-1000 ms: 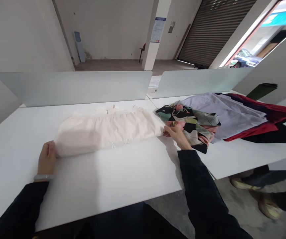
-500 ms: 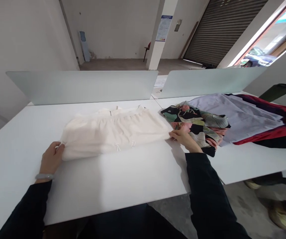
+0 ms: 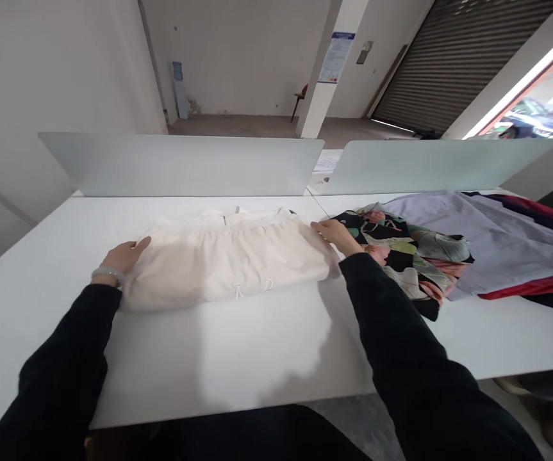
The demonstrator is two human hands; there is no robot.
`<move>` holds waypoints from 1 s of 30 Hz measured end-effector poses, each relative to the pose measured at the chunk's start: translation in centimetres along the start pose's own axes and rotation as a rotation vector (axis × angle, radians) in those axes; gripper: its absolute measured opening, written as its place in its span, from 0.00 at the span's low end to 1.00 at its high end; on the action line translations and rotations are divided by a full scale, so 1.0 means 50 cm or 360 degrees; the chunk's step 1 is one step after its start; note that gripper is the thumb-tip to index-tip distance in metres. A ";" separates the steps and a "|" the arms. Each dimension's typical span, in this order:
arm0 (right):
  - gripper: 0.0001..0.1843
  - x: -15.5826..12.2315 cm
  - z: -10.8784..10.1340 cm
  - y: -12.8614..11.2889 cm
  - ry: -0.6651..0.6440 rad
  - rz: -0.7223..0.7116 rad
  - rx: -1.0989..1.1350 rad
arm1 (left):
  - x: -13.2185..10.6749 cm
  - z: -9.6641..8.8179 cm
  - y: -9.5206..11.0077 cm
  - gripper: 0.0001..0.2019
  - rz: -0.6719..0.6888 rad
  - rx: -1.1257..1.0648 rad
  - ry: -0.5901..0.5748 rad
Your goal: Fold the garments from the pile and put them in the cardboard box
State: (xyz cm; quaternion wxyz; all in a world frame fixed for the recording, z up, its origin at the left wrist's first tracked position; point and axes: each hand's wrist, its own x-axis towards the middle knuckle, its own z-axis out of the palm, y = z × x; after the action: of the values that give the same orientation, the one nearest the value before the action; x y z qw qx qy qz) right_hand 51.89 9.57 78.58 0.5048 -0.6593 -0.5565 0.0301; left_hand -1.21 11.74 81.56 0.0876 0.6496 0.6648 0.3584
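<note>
Garment [image 3: 231, 259] touches left hand [image 3: 125, 258] and right hand [image 3: 338, 236]; pinching unclear (lettering on poster [image 3: 336, 59] illegible).

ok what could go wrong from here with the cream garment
Two possible risks:

1. The hands are at opposite ends, left hand and right hand, so an uneven pull could skew or rumple the cream garment, whose gathered fabric already shows creases.

2. The right hand is close beside the floral garment, so a sideways move might catch it and disturb the pale lavender cloth next to it.
</note>
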 end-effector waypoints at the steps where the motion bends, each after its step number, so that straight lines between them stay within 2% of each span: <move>1: 0.13 0.017 0.016 -0.017 0.0008 0.0012 -0.0063 | 0.010 0.004 0.013 0.25 -0.0034 0.0090 -0.0011; 4: 0.09 0.052 0.055 -0.053 0.0057 0.0022 -0.0232 | 0.019 0.023 0.036 0.22 -0.0108 0.0296 0.0070; 7: 0.16 0.068 0.065 -0.063 0.0180 -0.0020 -0.0304 | 0.013 0.041 0.033 0.20 -0.0166 0.0453 0.0278; 9: 0.22 0.071 0.065 -0.055 0.0266 -0.0007 -0.0336 | 0.011 0.048 0.024 0.21 -0.0194 0.0493 0.0349; 11: 0.23 0.069 0.071 -0.042 0.0298 0.0046 -0.0373 | 0.011 0.054 0.017 0.22 -0.0236 0.0493 0.0330; 18: 0.18 0.045 0.118 -0.008 0.0320 0.0160 -0.0468 | 0.018 0.071 0.008 0.25 -0.0298 0.0518 0.0259; 23: 0.21 0.047 0.113 -0.002 0.0341 0.0148 -0.0468 | 0.021 0.070 0.005 0.26 -0.0293 0.0527 0.0207; 30: 0.25 0.042 0.104 -0.003 0.0291 0.0216 -0.0515 | 0.020 0.071 0.003 0.27 -0.0287 0.0481 0.0245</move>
State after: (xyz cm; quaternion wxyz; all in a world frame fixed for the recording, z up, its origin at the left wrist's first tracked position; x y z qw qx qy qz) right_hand 49.43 14.44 77.24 0.4376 -0.7677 -0.4603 -0.0857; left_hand 0.85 13.95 79.43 -0.0303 0.5639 0.7712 0.2938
